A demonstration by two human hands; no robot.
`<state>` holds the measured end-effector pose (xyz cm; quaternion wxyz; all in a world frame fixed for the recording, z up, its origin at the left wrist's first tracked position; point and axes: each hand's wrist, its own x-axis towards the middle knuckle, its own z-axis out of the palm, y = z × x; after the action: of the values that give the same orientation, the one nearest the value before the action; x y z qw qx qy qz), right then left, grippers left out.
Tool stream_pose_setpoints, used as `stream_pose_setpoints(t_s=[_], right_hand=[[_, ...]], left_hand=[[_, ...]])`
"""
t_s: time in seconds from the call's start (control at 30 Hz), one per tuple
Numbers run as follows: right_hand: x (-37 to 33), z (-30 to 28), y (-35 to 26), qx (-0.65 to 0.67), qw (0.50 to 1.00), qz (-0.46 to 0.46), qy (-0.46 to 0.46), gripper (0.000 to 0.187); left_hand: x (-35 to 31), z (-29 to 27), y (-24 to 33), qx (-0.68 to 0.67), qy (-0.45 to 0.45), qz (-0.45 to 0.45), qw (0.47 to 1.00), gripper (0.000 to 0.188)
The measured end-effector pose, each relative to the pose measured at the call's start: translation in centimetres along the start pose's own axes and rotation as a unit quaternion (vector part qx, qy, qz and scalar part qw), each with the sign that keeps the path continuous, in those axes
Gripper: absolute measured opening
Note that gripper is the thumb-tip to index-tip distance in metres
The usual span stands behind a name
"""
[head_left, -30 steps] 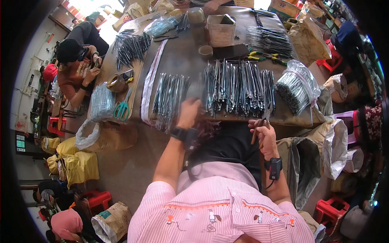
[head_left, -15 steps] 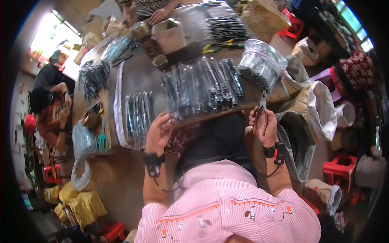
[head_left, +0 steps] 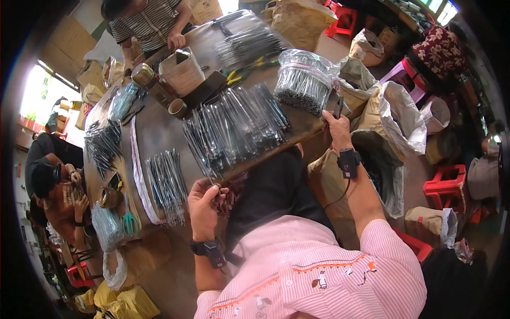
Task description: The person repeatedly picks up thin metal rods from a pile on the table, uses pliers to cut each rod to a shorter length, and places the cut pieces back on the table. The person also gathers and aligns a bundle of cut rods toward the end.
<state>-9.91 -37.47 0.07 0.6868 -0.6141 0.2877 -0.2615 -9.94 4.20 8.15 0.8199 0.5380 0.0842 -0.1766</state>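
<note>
At the table's near edge, my left hand (head_left: 204,206) is closed, thumb against fingers, by the near ends of a wide row of thin dark shiny strips (head_left: 239,125). Whatever is in that pinch is too small to make out. My right hand (head_left: 338,129) grips a pair of pliers (head_left: 338,106) beyond the table's right side, its jaws partly blurred. Just left of the pliers stands a thick bundle of similar strips (head_left: 303,85) wrapped in clear plastic. A smaller group of strips (head_left: 167,183) lies to the left of my left hand.
Teal scissors (head_left: 129,224), a tape roll (head_left: 109,196) and a dark strip pile (head_left: 102,143) are on the left. Farther back are a white box (head_left: 182,72) and yellow-handled pliers (head_left: 236,78). Open sacks (head_left: 396,119) crowd the right. Co-workers sit across and at left.
The view has turned, so the table appears tilted. My right hand has turned the pliers, now beside the wrapped bundle. My left hand has closed by the strip ends.
</note>
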Motion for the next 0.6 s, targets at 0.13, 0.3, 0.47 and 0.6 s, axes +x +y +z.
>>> stream_pose_setpoints(t_s=[0.13, 0.3, 0.47, 0.6], right_hand=[[1.9, 1.1, 0.1, -0.059, 0.998, -0.011, 0.021, 0.017], [2.4, 1.3, 0.0, -0.059, 0.998, 0.006, 0.018, 0.013], [1.7, -0.1, -0.4, 0.056, 0.998, 0.034, 0.007, 0.01], [1.8, -1.8, -0.8, 0.176, 0.973, 0.145, -0.026, 0.008]], left_hand=[[-0.2, 1.5, -0.1, 0.008, -0.025, -0.004, 1.0, 0.015], [-1.1, 1.8, 0.2, -0.014, -0.029, -0.005, 0.999, 0.015], [-1.1, 0.7, 0.2, -0.006, -0.018, 0.012, 1.0, 0.017], [-1.0, -0.2, -0.3, -0.016, -0.007, -0.001, 1.0, 0.019]])
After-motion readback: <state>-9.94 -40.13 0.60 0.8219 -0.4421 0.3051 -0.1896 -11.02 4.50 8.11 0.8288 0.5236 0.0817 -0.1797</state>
